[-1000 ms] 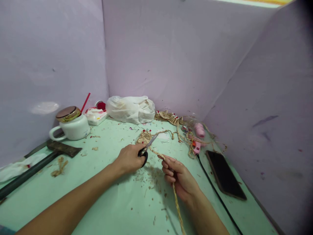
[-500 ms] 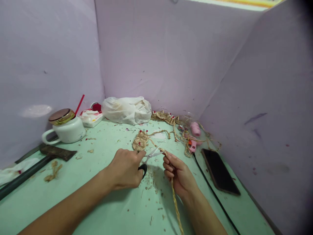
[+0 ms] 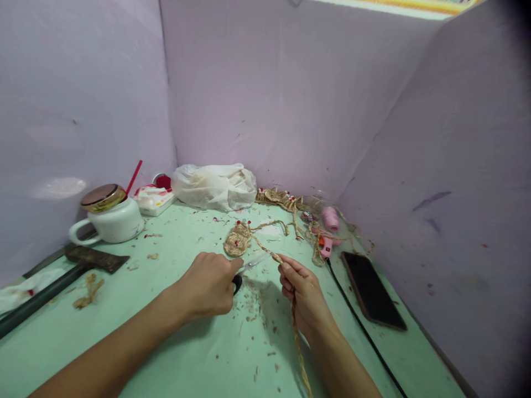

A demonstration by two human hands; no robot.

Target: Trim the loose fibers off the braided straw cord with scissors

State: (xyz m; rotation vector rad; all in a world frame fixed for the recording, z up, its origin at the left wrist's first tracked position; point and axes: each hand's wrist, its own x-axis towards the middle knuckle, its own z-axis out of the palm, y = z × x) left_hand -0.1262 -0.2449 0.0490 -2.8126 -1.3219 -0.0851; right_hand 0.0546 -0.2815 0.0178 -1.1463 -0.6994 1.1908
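Observation:
My left hand [image 3: 211,282] is closed round the black handles of a pair of scissors [image 3: 254,262], whose blades are together and point right. Their tips are close to a braided straw cord [image 3: 299,354]; whether they touch it I cannot tell. Between thumb and fingers my right hand [image 3: 302,290] pinches this cord, which hangs down from the fist towards the near edge. From the pinch the cord also runs up and left to a coiled straw piece [image 3: 237,240], which lies on the table with red pins in it.
A hammer [image 3: 95,258] and a white mug [image 3: 118,221] stand at the left. Behind are a white plastic bag [image 3: 215,187] and a pinned straw braid [image 3: 280,198]. To the right lie a pink glue gun [image 3: 327,244] with a black cable, a pink thread spool [image 3: 331,218] and a phone [image 3: 373,290].
The scissors' blades have gone from spread to closed, and my left hand has drawn slightly left. My right hand still pinches the cord.

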